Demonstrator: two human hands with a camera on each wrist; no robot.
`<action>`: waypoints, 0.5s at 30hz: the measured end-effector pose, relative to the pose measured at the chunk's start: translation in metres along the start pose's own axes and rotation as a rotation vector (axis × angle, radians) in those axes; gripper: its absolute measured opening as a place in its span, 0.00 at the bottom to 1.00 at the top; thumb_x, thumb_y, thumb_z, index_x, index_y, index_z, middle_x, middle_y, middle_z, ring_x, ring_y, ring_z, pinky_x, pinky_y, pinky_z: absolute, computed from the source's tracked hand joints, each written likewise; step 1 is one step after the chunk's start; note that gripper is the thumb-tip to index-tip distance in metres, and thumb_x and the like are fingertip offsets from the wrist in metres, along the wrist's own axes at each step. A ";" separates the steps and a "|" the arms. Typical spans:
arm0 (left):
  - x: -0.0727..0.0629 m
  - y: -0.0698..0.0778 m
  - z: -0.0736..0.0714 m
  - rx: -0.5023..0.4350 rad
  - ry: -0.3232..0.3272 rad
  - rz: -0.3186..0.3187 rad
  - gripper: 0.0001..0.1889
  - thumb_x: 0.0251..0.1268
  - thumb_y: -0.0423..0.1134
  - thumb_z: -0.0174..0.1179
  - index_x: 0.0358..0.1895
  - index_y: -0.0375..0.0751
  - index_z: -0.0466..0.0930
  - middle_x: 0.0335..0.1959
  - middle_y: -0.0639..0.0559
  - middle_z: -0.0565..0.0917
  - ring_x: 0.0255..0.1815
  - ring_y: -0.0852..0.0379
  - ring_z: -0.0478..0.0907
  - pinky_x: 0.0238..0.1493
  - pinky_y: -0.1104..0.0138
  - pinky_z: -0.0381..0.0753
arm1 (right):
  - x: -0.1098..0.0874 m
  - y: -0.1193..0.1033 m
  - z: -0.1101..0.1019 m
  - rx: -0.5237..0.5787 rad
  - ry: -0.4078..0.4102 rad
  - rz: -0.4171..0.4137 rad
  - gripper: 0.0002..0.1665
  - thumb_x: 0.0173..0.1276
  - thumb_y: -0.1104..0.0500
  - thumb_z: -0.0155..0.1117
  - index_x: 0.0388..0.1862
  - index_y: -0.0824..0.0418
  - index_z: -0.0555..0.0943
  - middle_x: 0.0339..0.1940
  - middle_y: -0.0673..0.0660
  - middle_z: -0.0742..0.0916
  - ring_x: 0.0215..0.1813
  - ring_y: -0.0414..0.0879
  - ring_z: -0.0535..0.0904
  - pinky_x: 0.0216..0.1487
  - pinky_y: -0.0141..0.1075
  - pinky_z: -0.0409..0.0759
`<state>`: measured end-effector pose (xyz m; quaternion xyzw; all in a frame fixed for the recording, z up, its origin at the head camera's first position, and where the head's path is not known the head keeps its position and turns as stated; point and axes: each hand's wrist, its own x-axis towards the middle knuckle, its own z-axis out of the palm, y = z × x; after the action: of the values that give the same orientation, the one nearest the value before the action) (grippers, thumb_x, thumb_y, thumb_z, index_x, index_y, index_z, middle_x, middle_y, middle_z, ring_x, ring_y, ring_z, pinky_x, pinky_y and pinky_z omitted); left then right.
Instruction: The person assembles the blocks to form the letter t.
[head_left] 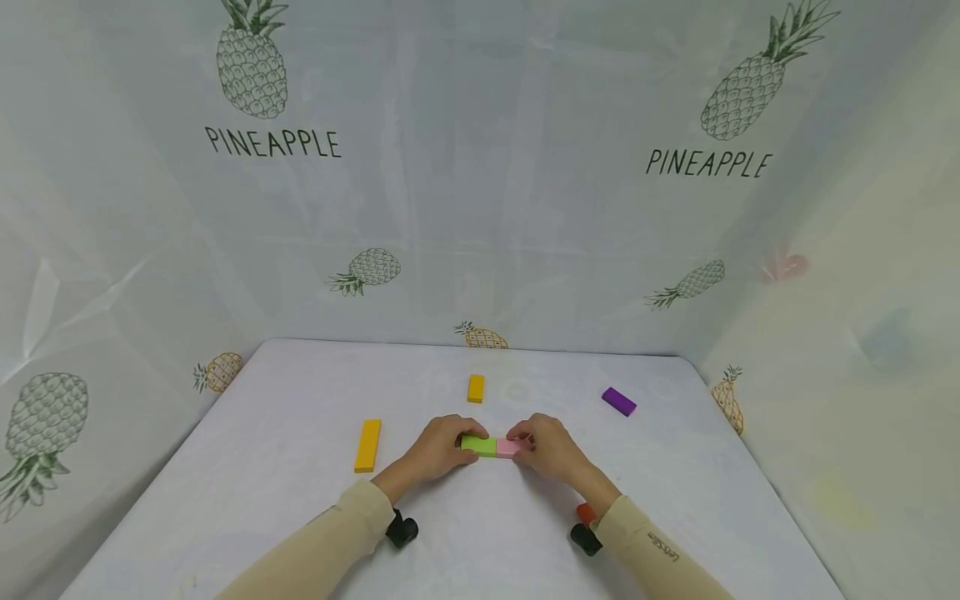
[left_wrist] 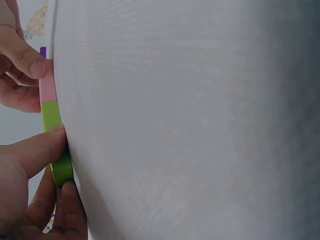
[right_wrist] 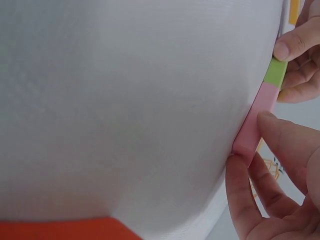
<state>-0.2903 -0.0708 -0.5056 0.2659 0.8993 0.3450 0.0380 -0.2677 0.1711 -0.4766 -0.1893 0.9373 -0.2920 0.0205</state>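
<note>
A green block (head_left: pixel 480 447) and a pink block (head_left: pixel 510 448) lie end to end on the white table, their short ends touching. My left hand (head_left: pixel 444 447) pinches the green block between thumb and fingers near its outer end. With thumb and fingers, my right hand (head_left: pixel 550 447) grips the pink block from its right side. In the left wrist view the green block (left_wrist: pixel 52 114) and pink block (left_wrist: pixel 47 85) form one straight strip. The right wrist view shows the same seam between the pink block (right_wrist: pixel 256 120) and the green block (right_wrist: pixel 274 73).
A long yellow block (head_left: pixel 367 446) lies left of the left hand, a shorter yellow block (head_left: pixel 476 388) beyond the hands. Farther right is a purple block (head_left: pixel 618 402). A red block (head_left: pixel 586 513) sits partly hidden beside the right sleeve. Pineapple-printed sheeting (head_left: pixel 480 192) hangs behind the table.
</note>
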 end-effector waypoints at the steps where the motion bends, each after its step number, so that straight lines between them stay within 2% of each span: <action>1: 0.000 0.000 0.000 0.000 0.000 0.000 0.15 0.69 0.36 0.73 0.56 0.51 0.88 0.50 0.59 0.87 0.48 0.57 0.77 0.57 0.58 0.79 | 0.000 0.001 0.000 -0.003 0.000 -0.001 0.13 0.66 0.66 0.78 0.49 0.60 0.91 0.40 0.52 0.87 0.43 0.47 0.77 0.48 0.42 0.82; 8: 0.000 0.001 0.001 0.003 -0.001 0.000 0.15 0.68 0.36 0.73 0.56 0.51 0.89 0.50 0.59 0.87 0.47 0.58 0.77 0.55 0.60 0.79 | 0.000 0.002 -0.001 0.002 -0.011 0.018 0.14 0.67 0.63 0.78 0.51 0.57 0.91 0.42 0.51 0.87 0.42 0.44 0.76 0.47 0.38 0.81; 15: -0.002 0.001 0.000 0.004 -0.007 0.000 0.15 0.68 0.35 0.73 0.56 0.52 0.88 0.47 0.60 0.86 0.45 0.58 0.76 0.52 0.61 0.77 | 0.000 0.002 0.000 0.032 -0.021 0.037 0.13 0.67 0.64 0.79 0.50 0.57 0.90 0.41 0.52 0.86 0.42 0.46 0.76 0.47 0.40 0.80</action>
<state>-0.2882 -0.0716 -0.5050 0.2669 0.8999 0.3425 0.0407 -0.2690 0.1728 -0.4780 -0.1747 0.9356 -0.3043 0.0389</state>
